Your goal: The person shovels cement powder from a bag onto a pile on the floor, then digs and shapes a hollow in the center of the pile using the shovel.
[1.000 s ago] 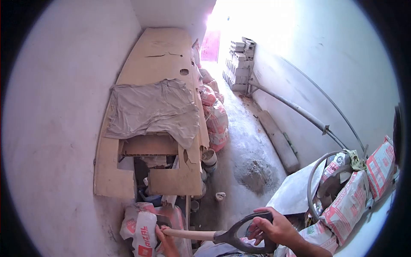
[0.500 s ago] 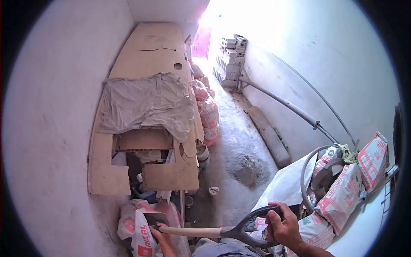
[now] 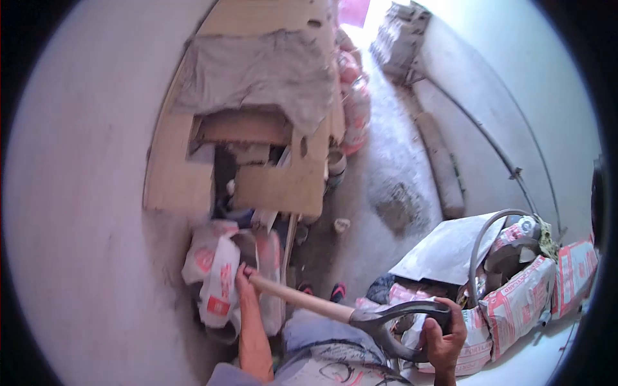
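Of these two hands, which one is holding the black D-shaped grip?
The right hand holds the black D-shaped grip; the left hand is instead closed around the pale wooden shaft.

Glare at top beside pink panel [image 3: 353, 11]; floor [image 3: 385, 119] bright far off, dimmer near; blocks [image 3: 399, 42] motion-blurred; fisheye curvature, black corners.

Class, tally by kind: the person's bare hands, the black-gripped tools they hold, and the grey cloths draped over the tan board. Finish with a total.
Bare hands: 2 (left hand, right hand)
Black-gripped tool: 1
Grey cloth: 1
Total: 4
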